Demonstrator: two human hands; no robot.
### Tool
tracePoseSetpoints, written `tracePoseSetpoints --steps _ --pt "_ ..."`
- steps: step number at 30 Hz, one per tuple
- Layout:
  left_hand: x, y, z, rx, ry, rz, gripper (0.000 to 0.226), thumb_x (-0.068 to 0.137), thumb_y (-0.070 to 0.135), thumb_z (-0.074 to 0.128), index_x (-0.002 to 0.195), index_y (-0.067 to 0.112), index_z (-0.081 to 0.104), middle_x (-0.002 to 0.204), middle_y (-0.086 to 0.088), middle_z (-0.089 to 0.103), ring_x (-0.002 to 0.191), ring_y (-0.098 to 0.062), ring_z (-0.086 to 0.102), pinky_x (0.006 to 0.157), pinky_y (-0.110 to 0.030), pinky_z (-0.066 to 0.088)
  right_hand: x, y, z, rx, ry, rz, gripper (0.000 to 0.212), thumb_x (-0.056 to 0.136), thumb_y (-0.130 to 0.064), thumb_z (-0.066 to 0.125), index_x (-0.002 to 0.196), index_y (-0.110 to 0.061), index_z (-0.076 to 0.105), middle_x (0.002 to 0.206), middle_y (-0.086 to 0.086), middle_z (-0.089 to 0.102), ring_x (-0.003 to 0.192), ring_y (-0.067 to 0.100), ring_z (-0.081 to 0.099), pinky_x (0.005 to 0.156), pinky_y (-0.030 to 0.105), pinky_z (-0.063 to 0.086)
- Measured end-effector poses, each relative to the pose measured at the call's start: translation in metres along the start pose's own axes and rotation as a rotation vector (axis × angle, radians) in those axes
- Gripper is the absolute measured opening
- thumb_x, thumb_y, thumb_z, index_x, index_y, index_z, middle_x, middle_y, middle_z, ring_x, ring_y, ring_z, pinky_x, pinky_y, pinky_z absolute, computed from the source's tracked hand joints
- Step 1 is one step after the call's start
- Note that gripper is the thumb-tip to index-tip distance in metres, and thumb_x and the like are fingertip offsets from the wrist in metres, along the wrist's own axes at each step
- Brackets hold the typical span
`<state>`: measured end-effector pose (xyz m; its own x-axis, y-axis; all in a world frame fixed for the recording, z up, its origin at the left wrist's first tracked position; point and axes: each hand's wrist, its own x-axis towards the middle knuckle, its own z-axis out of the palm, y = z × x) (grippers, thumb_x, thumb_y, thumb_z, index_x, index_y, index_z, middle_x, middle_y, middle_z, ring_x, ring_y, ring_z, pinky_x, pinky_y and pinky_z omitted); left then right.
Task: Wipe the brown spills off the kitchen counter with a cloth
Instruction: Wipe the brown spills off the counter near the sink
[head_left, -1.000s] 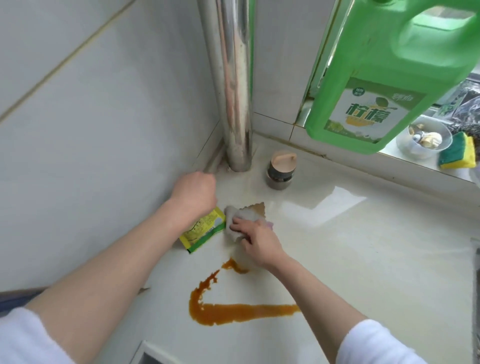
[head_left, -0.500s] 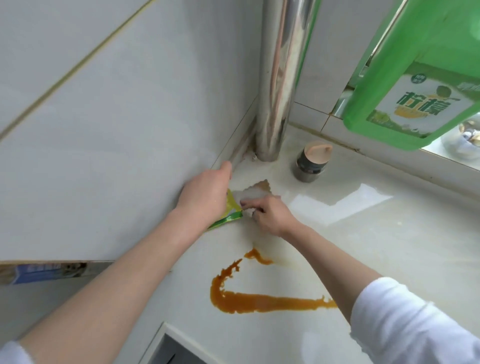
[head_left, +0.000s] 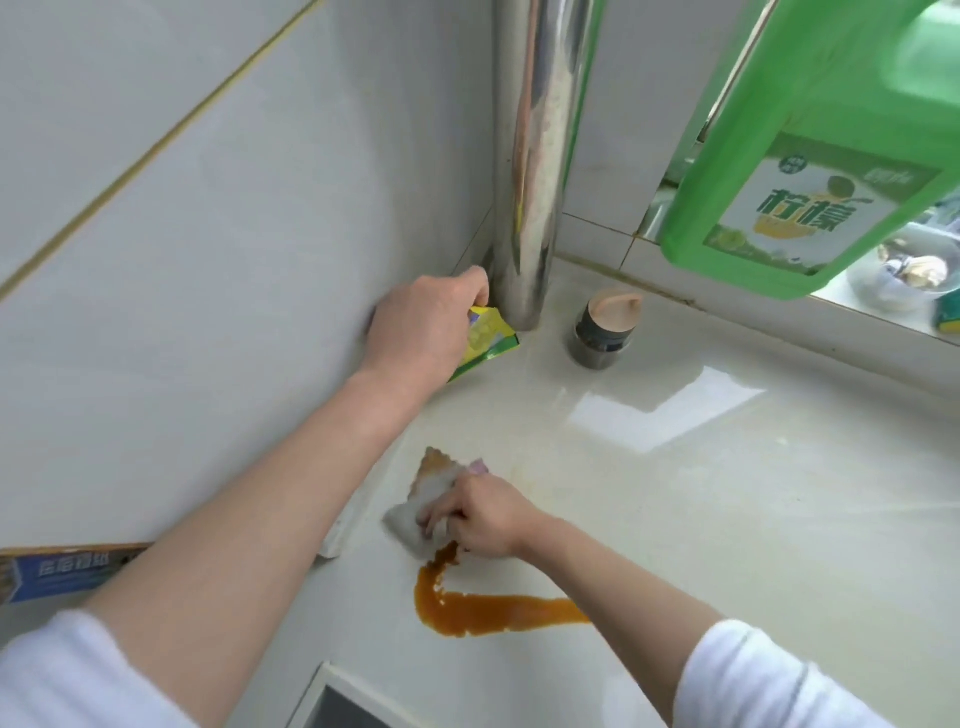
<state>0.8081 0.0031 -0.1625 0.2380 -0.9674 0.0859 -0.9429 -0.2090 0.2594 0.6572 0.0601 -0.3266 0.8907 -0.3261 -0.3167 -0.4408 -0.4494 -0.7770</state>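
Green jug (head_left: 810, 140) labelled "柠檬"

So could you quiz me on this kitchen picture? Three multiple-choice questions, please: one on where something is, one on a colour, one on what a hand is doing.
1. Where is the small lidded jar?
A. Right of the metal pipe
B. On the windowsill
C. Beside the spill

2. What colour is the big jug?
A. Blue
B. Green
C. White

3. What is the right hand doing?
A. Hanging idle
B. Lifting the jar
C. Gripping the cloth

Answers: 1 A, it stands on the counter just right of the pipe's foot. 2 B, its body is bright green. 3 C, its fingers curl over the cloth at the spill's upper end.
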Motion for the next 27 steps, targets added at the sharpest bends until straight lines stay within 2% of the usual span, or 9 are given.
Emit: tracePoseSetpoints --steps 3,6,8,11,13,16,19,23,27 --pt "-0.001 -0.001 0.009 0.043 0.012 0.051 0.022 0.087 0.010 0.050 0.100 0.025 0.060 0.088 -0.006 0.068 0.079 -0.037 0.061 0.059 -0.039 0.045 0.001 0.027 -0.038 0.051 0.294 0.176 0.049 0.066 -0.028 0.034 0.095 -0.032 0.073 0.107 -0.012 0.074 0.105 0.016 0.066 0.100 0.042 0.046" --pt "0.002 -0.003 0.021 0.039 0.010 0.055 0.020 0.088 0.013 0.051 0.100 0.026 0.061 0.093 -0.004 0.069 0.083 -0.036 0.063 0.061 -0.040 0.047 0.016 0.023 -0.045 0.005 0.544 0.366 0.050 0.076 -0.020 0.036 0.115 -0.028 0.068 0.132 -0.007 0.062 0.118 0.028 0.055 0.103 0.052 0.035" --pt "0.007 -0.003 0.028 0.037 -0.022 0.026 0.019 0.090 0.015 0.051 0.101 0.026 0.061 0.091 -0.004 0.070 0.081 -0.036 0.062 0.061 -0.038 0.047 0.015 -0.008 -0.014 -0.037 0.356 0.213 0.048 0.082 -0.014 0.042 0.120 -0.027 0.067 0.138 -0.007 0.058 0.117 0.029 0.051 0.106 0.051 0.032" --pt "0.019 -0.006 0.034 0.034 -0.041 0.005 0.012 0.093 0.021 0.052 0.101 0.026 0.060 0.087 -0.010 0.069 0.076 -0.038 0.060 0.063 -0.039 0.050 -0.023 -0.021 0.014 -0.045 0.027 -0.002 0.042 0.079 -0.014 0.045 0.107 -0.025 0.075 0.124 -0.011 0.068 0.109 0.018 0.052 0.097 0.032 0.034" --pt "0.025 -0.006 0.038 0.036 -0.043 0.018 0.011 0.095 0.022 0.053 0.105 0.023 0.058 0.087 -0.013 0.068 0.075 -0.039 0.060 0.064 -0.042 0.051 -0.046 0.002 0.000 0.002 0.037 0.027 0.051 0.071 -0.028 0.034 0.099 -0.027 0.077 0.113 -0.012 0.072 0.104 0.016 0.060 0.092 0.029 0.043" --pt "0.028 -0.005 0.043 -0.005 -0.028 0.045 0.019 0.093 0.019 0.055 0.111 0.022 0.052 0.097 -0.011 0.068 0.081 -0.040 0.060 0.066 -0.044 0.052 -0.059 0.049 -0.042 0.084 0.408 0.269 0.047 0.071 -0.022 0.040 0.098 -0.029 0.077 0.110 -0.012 0.073 0.108 0.013 0.065 0.099 0.037 0.047" --pt "0.030 -0.002 0.045 -0.062 -0.018 0.062 0.025 0.089 0.018 0.060 0.108 0.023 0.045 0.108 -0.006 0.064 0.090 -0.038 0.061 0.072 -0.045 0.052 -0.046 0.051 -0.047 0.113 0.670 0.454 0.044 0.083 -0.014 0.047 0.117 -0.029 0.070 0.132 -0.011 0.063 0.124 0.018 0.055 0.106 0.038 0.042" --pt "0.015 -0.003 0.049 0.057 -0.054 0.073 0.032 0.083 0.007 0.059 0.110 0.018 0.047 0.117 -0.012 0.054 0.093 -0.039 0.056 0.074 -0.043 0.047 -0.040 0.002 0.009 0.029 0.331 0.145 0.044 0.085 -0.015 0.048 0.124 -0.025 0.067 0.143 -0.009 0.054 0.124 0.025 0.051 0.104 0.040 0.040" --pt "-0.002 -0.021 0.058 0.192 0.012 0.344 0.029 0.075 -0.005 0.059 0.100 0.009 0.064 0.114 -0.018 0.061 0.105 -0.041 0.056 0.083 -0.046 0.048 -0.081 0.010 0.006 -0.006 0.063 0.020 0.046 0.074 -0.019 0.045 0.107 -0.030 0.075 0.121 -0.017 0.068 0.106 0.013 0.060 0.095 0.031 0.047"
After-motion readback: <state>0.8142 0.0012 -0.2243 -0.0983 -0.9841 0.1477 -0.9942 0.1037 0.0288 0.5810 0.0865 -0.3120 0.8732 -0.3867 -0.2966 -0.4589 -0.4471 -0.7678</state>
